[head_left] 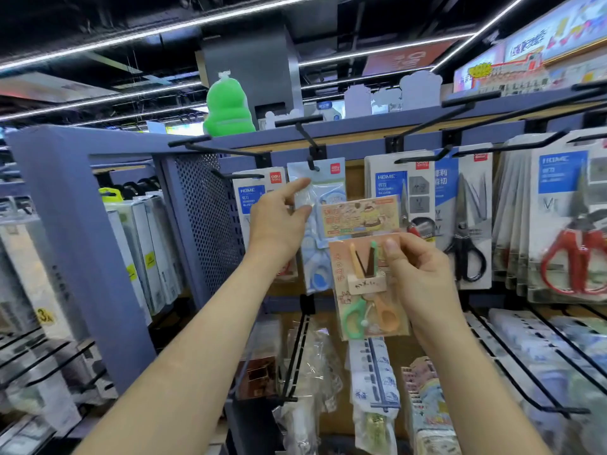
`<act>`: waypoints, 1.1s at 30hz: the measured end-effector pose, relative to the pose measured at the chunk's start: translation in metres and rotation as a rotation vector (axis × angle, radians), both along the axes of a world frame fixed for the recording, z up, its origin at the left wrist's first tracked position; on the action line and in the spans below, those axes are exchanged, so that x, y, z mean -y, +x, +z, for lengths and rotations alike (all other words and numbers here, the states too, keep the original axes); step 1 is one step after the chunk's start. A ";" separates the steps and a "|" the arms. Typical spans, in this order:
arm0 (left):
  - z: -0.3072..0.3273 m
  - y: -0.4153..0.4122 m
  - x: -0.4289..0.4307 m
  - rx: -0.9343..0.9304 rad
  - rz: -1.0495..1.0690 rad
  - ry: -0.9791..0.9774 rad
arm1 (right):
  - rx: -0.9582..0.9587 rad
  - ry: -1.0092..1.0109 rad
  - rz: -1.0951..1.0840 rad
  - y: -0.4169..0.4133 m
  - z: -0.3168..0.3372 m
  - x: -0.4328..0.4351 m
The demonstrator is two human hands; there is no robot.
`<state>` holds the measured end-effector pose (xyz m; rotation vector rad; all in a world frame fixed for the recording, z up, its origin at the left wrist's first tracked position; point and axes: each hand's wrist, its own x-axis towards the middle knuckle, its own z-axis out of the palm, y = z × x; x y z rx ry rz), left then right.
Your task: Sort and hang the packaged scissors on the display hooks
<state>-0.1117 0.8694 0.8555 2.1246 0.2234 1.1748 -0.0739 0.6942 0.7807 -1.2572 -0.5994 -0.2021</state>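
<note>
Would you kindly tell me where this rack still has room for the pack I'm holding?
The hook over the pale blue pack, which your left hand pinches, looks lightly loaded. Bare backboard shows between that pack and the white HOME packs to its right. The far-right stacks hang tightly crowded.

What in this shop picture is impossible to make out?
Head view:
- the blue scissors pack: largely covered by the left hand pinching it and by the orange pack.
- the orange pack's right edge: under the right hand.
- label print: blurred.
- the red-handled scissors pack: cut off by the right edge.
</note>
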 end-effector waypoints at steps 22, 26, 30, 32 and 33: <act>0.022 -0.068 0.039 0.268 -0.353 -0.178 | 0.055 -0.148 0.506 -0.029 0.010 0.009; 0.036 -0.069 0.035 0.333 -0.304 -0.097 | 0.058 -0.253 0.484 -0.032 0.005 0.003; 0.038 -0.068 0.032 0.349 -0.268 -0.111 | -0.005 -0.199 0.521 -0.036 0.005 -0.001; 0.040 -0.068 0.030 0.338 -0.280 -0.110 | -0.039 -0.189 0.519 -0.039 0.005 -0.002; 0.042 -0.068 0.030 0.316 -0.284 -0.097 | -0.054 -0.186 0.514 -0.040 0.004 -0.003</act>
